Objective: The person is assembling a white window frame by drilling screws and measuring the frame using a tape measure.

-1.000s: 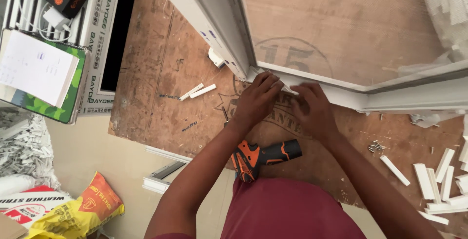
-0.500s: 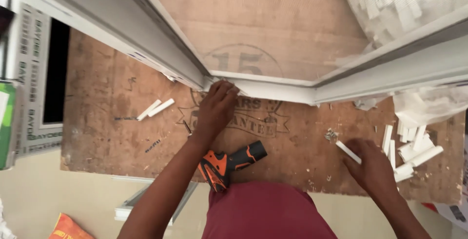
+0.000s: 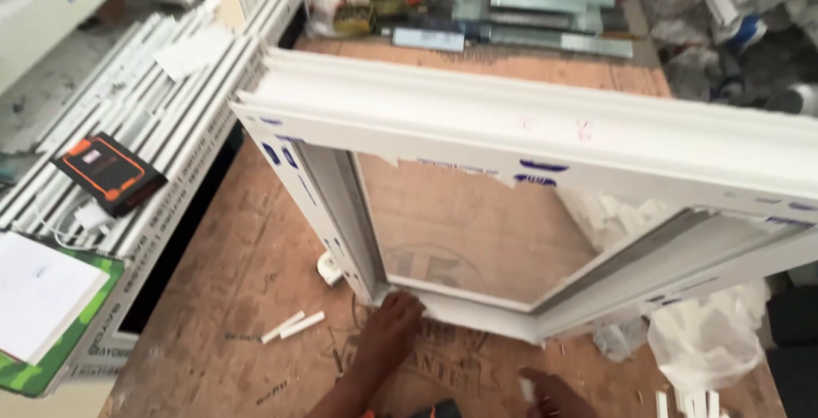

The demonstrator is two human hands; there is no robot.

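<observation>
A large white window frame lies on the plywood tabletop, its glass showing the wood beneath. My left hand rests with its fingers on the frame's near corner joint. My right hand is at the bottom edge of the view, below the frame's near rail, fingers closed on a small white plastic piece. An orange and black power drill is barely visible between my arms at the bottom edge.
Two short white strips lie on the plywood left of my left hand. White profile lengths are stacked at left with an orange-black device and a notepad. Crumpled plastic sits at right, metal bars at the back.
The view has tilted up to show the whole frame. My right hand came back from the white pieces at right toward the frame, now with a small white piece. My left hand stays at the corner.
</observation>
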